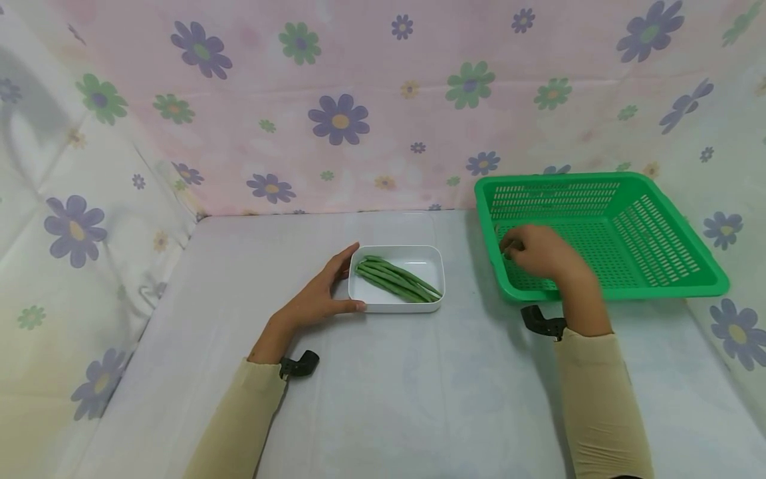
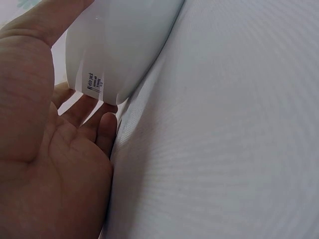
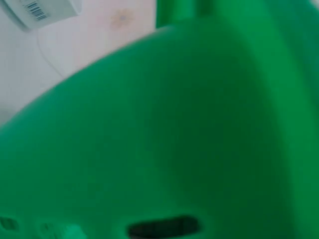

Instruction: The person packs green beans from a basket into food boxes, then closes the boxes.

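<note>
A white rectangular dish stands on the table with a bundle of green beans lying slantwise in it. My left hand holds the dish by its left end, thumb along the near side and index finger at the far corner. In the left wrist view, the other fingers curl against the dish's end wall. My right hand reaches into a green plastic basket, its fingers bent down close to the left inner wall. I cannot tell what is between those fingertips; the basket's wall fills the right wrist view.
The basket's slotted side walls rise around my right hand, and its near rim passes under my wrist. A flowered cloth hangs behind the table and at both sides. White cloth covers the table.
</note>
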Available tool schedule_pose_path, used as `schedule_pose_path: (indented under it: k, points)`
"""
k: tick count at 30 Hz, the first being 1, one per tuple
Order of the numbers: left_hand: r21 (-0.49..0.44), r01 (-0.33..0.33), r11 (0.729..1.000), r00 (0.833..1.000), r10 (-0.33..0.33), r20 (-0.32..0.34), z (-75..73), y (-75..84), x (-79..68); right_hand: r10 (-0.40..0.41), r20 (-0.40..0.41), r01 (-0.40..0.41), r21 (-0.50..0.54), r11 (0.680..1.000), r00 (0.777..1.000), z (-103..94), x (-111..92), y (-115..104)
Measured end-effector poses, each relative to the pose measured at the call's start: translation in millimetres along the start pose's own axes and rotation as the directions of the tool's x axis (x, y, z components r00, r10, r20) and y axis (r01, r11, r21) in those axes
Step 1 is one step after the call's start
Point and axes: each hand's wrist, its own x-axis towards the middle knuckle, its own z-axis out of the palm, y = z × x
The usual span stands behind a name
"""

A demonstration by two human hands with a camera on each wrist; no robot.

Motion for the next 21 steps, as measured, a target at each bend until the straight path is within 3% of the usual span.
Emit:
schedule_pose_path:
  k: [9, 21]
  points:
    - [0.001, 0.005, 1.0, 1.0, -0.005, -0.001, -0.3, 0.2, -0.6, 0.072, 0.144, -0.06, -0.081, 0.995, 0.987, 7.8, 3.7, 0.7]
    - [-0.007, 0.002, 1.0, 1.0, -0.001, 0.001, 0.3, -1.0, 0.4, 0.035, 0.14, -0.014, -0.148, 0.989, 0.99, 10.5, 6.2, 2.5]
